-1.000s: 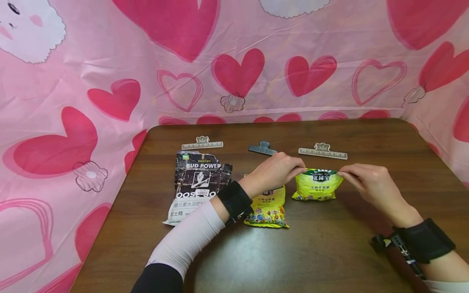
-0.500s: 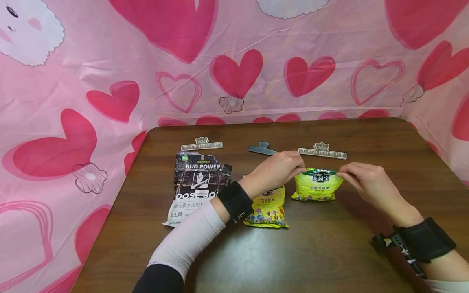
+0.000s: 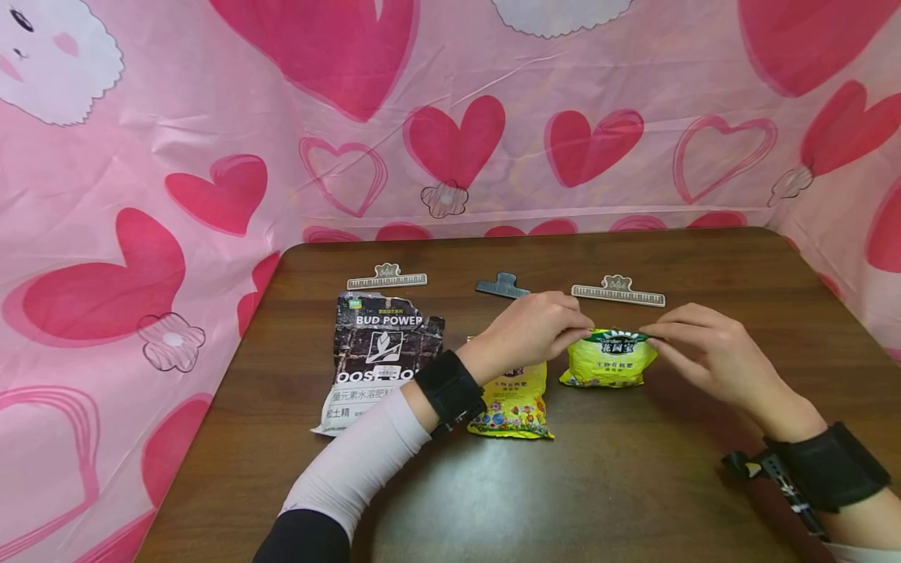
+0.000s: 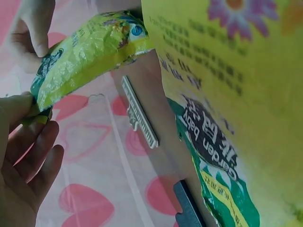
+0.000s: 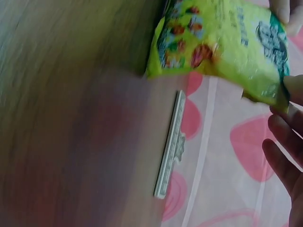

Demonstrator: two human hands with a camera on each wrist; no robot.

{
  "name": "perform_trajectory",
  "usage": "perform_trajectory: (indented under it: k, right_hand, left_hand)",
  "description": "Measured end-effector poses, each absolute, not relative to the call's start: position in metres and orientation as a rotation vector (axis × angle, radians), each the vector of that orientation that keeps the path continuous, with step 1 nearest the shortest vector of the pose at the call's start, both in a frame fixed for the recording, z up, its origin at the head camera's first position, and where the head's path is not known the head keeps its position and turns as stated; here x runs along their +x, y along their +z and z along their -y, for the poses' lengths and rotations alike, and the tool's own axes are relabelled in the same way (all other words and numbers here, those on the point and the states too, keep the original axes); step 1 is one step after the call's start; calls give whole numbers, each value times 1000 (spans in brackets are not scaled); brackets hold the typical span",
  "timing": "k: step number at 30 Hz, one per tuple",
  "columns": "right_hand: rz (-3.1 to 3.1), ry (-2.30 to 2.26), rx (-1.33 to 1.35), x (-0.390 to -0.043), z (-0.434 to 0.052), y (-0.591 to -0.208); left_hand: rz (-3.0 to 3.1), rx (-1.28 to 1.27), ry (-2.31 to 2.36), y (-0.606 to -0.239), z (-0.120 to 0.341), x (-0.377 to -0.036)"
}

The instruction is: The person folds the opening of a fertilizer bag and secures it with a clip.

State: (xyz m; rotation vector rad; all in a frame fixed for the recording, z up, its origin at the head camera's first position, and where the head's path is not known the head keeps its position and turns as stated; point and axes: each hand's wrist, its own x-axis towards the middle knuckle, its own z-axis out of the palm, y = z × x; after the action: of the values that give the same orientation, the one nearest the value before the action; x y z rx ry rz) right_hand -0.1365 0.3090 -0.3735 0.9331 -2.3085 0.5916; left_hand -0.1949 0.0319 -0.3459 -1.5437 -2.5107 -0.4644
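A small yellow-green fertiliser bag stands on the brown table, its green top folded over. My left hand pinches the top's left corner, my right hand pinches the right corner. The left wrist view shows the bag held at its green end between thumb and fingers. In the right wrist view, the bag is gripped at its edge by the fingers. A second yellow bag lies flat under my left wrist.
A black BUD POWER bag lies at the left. Three sealing clips sit behind the bags: a pale one, a dark one and another pale one. Pink heart-print cloth walls the table.
Both hands have rolled the small bag's top edge down toward me, so the bag stands shorter and its printed label is partly folded under. The hands moved slightly closer together.
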Motion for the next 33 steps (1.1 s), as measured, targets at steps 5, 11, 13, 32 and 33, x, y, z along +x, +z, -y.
perform_trajectory:
  k: [5, 11, 13, 32, 33]
  right_hand:
    - [2275, 616, 977, -138, -298, -372]
    - [2210, 625, 989, -140, -286, -372]
    - [2192, 623, 999, -141, -282, -371]
    - [2202, 651, 1000, -142, -269, -370]
    - [2209, 652, 992, -142, -269, -370]
  left_hand:
    - [2468, -1563, -462, -345, -34, -193]
    - [2451, -1582, -492, -344, -37, -191]
    - [2452, -1589, -485, -343, -40, -190]
    - [2501, -1556, -483, -344, -55, -186]
    - [2499, -1555, -485, -344, -55, -186]
